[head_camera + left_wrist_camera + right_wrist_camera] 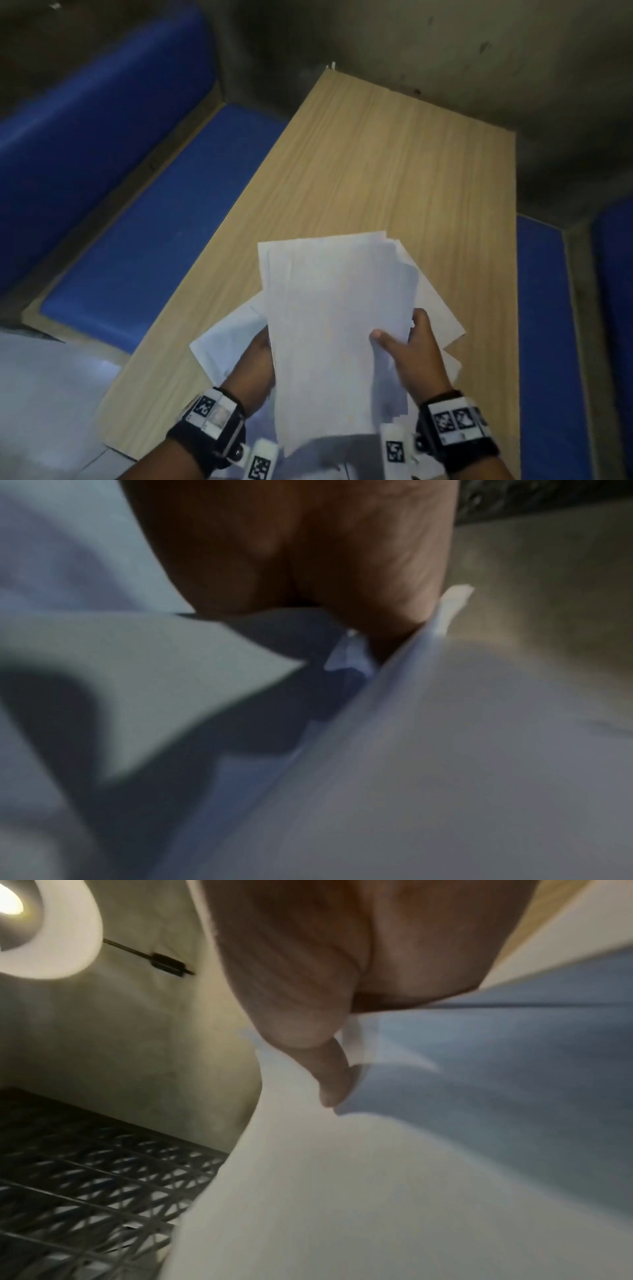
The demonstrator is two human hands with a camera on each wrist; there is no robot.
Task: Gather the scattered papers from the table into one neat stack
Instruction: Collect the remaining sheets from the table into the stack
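Note:
A loose, uneven bundle of white papers [335, 308] is held above the near part of the wooden table [376, 154], its edges fanned out on both sides. My left hand [255, 363] holds the bundle's left edge from underneath, its fingers hidden behind the sheets. My right hand [407, 346] grips the right edge, thumb lying on the top sheet. In the left wrist view the palm [308, 561] presses into the blurred papers [445, 750]. The right wrist view shows the thumb [332, 1074] on the papers [377, 1177].
Blue padded benches [154, 205] flank the table on the left and right [544, 325]. A dark concrete wall [445, 51] stands behind the table. A lamp [34, 920] and a metal grate [85, 1177] appear in the right wrist view.

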